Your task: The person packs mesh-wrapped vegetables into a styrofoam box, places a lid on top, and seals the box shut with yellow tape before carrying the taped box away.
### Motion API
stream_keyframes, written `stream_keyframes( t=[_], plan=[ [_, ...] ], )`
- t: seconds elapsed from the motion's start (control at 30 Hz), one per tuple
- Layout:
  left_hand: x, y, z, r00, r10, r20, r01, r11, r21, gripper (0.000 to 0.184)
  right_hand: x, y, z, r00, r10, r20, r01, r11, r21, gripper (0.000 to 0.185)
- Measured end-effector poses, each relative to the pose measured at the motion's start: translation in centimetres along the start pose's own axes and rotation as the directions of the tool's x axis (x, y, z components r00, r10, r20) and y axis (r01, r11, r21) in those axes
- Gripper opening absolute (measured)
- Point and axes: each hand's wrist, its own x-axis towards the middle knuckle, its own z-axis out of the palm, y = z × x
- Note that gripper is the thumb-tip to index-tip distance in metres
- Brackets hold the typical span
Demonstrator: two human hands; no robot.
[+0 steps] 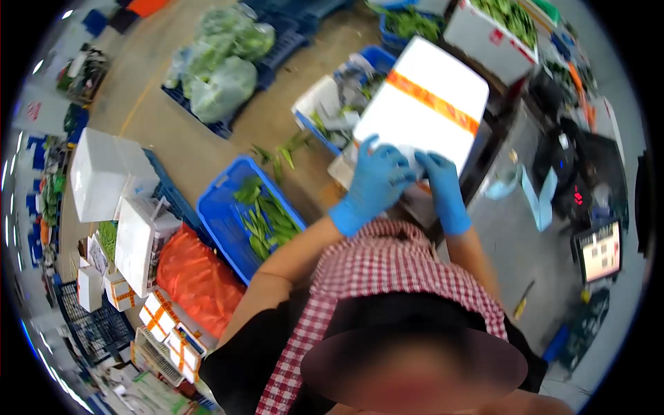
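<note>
A white foam box [398, 107] with a strip of orange printed tape [436, 102] across its lid stands in front of me. My left hand [377, 180], in a blue glove, is at the box's near edge, its fingers bent towards the right and one fingertip on the lid. Opposite it, my right hand [443, 190], also gloved in blue, has its fingers bent in at the same edge. The fingertips of both hands come close together over a small pale patch, and what they pinch there is too blurred to make out.
Left of me are a blue crate [216, 207] of green vegetables and an orange-red sack [197, 277]. Bagged greens [225, 83] sit on a blue pallet behind. On the right, a metal table [487, 238] bears a blue strip [543, 197], a yellow-handled tool [522, 304] and a screen [599, 252].
</note>
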Motion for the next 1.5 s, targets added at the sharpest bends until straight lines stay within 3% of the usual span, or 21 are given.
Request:
stream_keyframes(
  t=[0.07,0.17,0.27,0.3,0.47,0.57,0.67,0.8,0.83,1.07,1.17,1.5],
  plan=[
    [-0.7,0.3,0.5,0.995,0.085,0.06,-0.088,0.995,0.047,0.014,-0.3,0.1,-0.4,0.992,0.129,-0.012,-0.125,0.977,0.175,0.02],
    [-2.5,0.9,2.5,0.999,-0.014,-0.038,0.013,0.999,-0.04,0.02,-0.8,1.2,-1.3,0.958,0.283,0.041,-0.284,0.924,0.255,0.02],
    [-2.7,3.0,2.3,0.958,-0.283,-0.04,0.271,0.944,-0.187,0.026,-2.2,2.2,-1.5,0.956,0.292,-0.004,-0.292,0.955,0.05,0.02],
    [-3.6,2.6,3.0,0.968,-0.241,0.071,0.246,0.967,-0.064,0.031,-2.7,2.6,-1.5,0.954,0.299,-0.012,-0.297,0.952,0.07,0.02],
    [-6.3,1.8,5.2,0.992,-0.122,-0.04,0.117,0.986,-0.119,0.022,-3.5,3.6,-1.4,0.907,0.419,-0.042,-0.401,0.889,0.219,0.025],
    [-7.2,1.1,6.1,0.993,-0.116,-0.021,0.11,0.976,-0.188,0.019,-3.4,4.1,-1.3,0.901,0.43,-0.05,-0.416,0.892,0.178,0.026],
    [-7.2,0.7,5.6,0.984,-0.131,0.12,0.154,0.967,-0.205,0.02,-3.2,4.1,-1.0,0.904,0.427,0.0,-0.427,0.903,0.053,0.028],
    [-6.8,-0.5,4.6,0.944,-0.276,0.182,0.327,0.857,-0.397,0.037,-2.3,3.9,-1.5,0.902,0.42,0.105,-0.416,0.908,-0.057,0.03],
    [-6.6,-0.8,3.9,0.933,-0.281,0.227,0.35,0.858,-0.377,0.043,-2.3,3.7,-1.1,0.913,0.394,0.105,-0.394,0.919,-0.013,0.03],
    [-6.5,-1.8,3.3,0.965,-0.189,0.18,0.248,0.88,-0.404,0.031,-2.3,3.0,0.8,0.918,0.373,0.137,-0.378,0.925,0.015,0.025],
    [-6.4,-1.6,2.5,0.957,-0.177,0.23,0.269,0.838,-0.474,0.026,-2.3,2.8,1.4,0.914,0.379,0.145,-0.381,0.924,-0.015,0.022],
    [-6.0,-2.7,2.2,0.834,-0.221,0.506,0.507,0.67,-0.542,0.021,-2.4,3.6,1.6,0.928,0.319,0.193,-0.285,0.941,-0.184,0.023]
  ],
)
